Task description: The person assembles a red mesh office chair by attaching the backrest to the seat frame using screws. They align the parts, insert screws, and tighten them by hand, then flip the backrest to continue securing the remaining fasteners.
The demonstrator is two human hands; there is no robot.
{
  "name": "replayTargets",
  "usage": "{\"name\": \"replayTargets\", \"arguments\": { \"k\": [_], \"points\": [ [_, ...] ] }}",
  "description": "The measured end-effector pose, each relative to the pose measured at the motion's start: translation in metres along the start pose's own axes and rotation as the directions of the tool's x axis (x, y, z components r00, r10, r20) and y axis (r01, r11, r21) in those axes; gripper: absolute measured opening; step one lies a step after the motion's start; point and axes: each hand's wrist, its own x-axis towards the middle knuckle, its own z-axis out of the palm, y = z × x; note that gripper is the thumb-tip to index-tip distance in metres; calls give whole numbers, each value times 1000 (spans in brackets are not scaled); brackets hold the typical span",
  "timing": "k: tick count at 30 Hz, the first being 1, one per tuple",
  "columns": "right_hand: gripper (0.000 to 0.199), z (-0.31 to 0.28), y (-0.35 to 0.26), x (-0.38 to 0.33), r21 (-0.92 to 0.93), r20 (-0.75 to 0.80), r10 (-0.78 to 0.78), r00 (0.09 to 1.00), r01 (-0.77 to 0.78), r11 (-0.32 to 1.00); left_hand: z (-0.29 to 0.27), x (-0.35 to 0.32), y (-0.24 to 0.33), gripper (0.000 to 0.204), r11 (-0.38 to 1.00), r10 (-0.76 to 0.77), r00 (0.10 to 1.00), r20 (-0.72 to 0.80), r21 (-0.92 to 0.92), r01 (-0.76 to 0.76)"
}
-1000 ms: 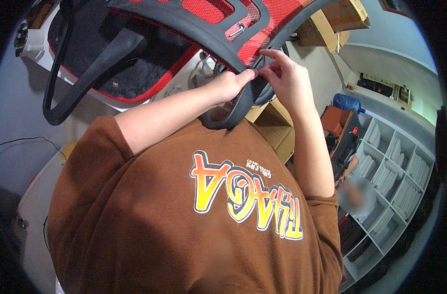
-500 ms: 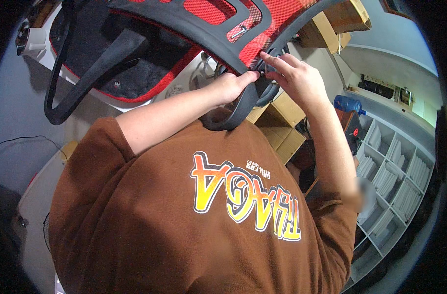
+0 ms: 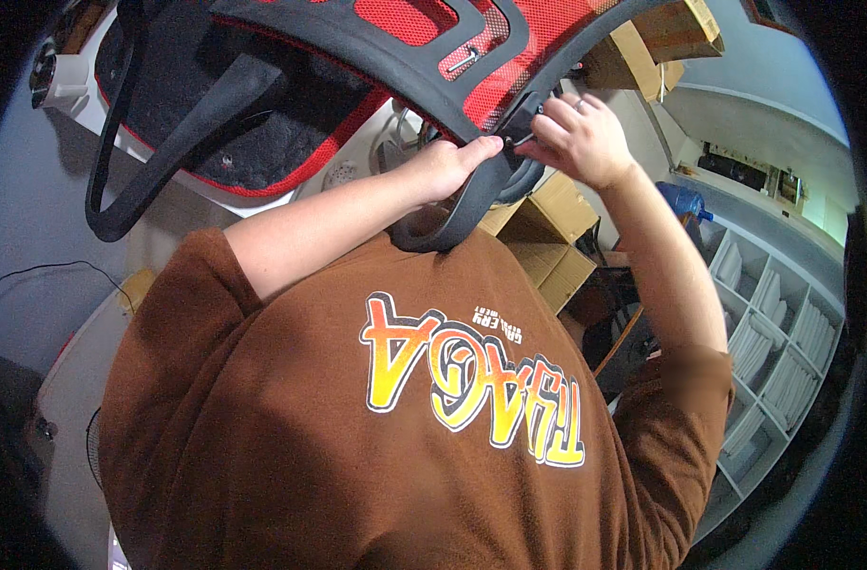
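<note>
Both hands are working a black-framed, red-mesh office chair [image 3: 433,57]: left hand [image 3: 447,166] gripping its curved black armrest [image 3: 462,204], right hand [image 3: 581,142] pinching beside it, plain brown cardboard boxes [image 3: 543,233] stacked just below.

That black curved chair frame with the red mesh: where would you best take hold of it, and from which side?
Probably at the lower curved bar of the black chair frame, from the underside nearest the body. The bar there is narrow and bare, so fingers can wrap it, as the left hand does. The red mesh higher up gives no firm edge. The right hand pinches beside it.
</note>
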Motion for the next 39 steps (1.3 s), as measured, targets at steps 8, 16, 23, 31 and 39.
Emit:
{"name": "replayTargets", "arguments": {
  "k": [8, 16, 23, 31, 39],
  "points": [
    [28, 10, -74, -1, -19, 92, 585, 806, -586, 810, -1, -6, 3, 46, 1000, -19, 1000, -10, -7, 19],
    [17, 2, -94, 2, 176, 70, 819, 569, -815, 551, 4, -9, 13, 41, 997, 9, 1000, 1, -79, -9],
    [11, 3, -98, -4, 582, 149, 945, 292, -798, 155, 1, -9, 13, 49, 999, -26, 999, 36, -40, 28],
    [23, 9, -83, -6, 872, 252, 890, 379, -487, -39, 4, 1, 3, 42, 992, 75, 997, 36, -101, -71],
    [38, 7, -72, 5, 901, 346, 817, 462, -406, -152, 1, 7, -4, 41, 991, 132, 991, 33, 9, -132]
  ]
}}
